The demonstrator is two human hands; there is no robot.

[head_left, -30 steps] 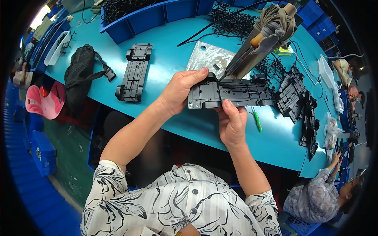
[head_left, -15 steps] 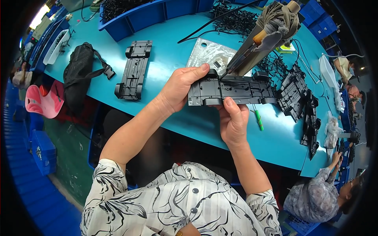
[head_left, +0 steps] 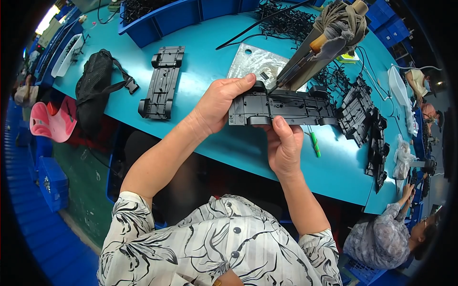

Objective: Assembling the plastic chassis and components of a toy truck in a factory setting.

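Observation:
A long black plastic toy car chassis [head_left: 296, 108] is held level above the near part of the table. My left hand [head_left: 222, 102] grips its left end, thumb on top. My right hand [head_left: 285, 145] holds its near edge around the middle, with the thumb over the rim and the other fingers underneath. The thin tip of an upright tool with a cloth-wrapped top [head_left: 305, 59] meets the chassis near its left wheel arch. Beneath the tool lies a scuffed metal plate [head_left: 243, 66], partly hidden. A similar chassis [head_left: 162, 86] rests alone to the left.
More black chassis [head_left: 358, 114] are heaped at the right, near a green pen-like tool [head_left: 315, 144]. Blue bins [head_left: 186, 19] with black parts stand at the back. A black mesh bag [head_left: 95, 78] lies at the left edge. Another person [head_left: 381, 236] sits at the right.
The chassis and both hands have shifted very slightly. Both hands keep their hold, and the tool tip stays at the same part of the chassis.

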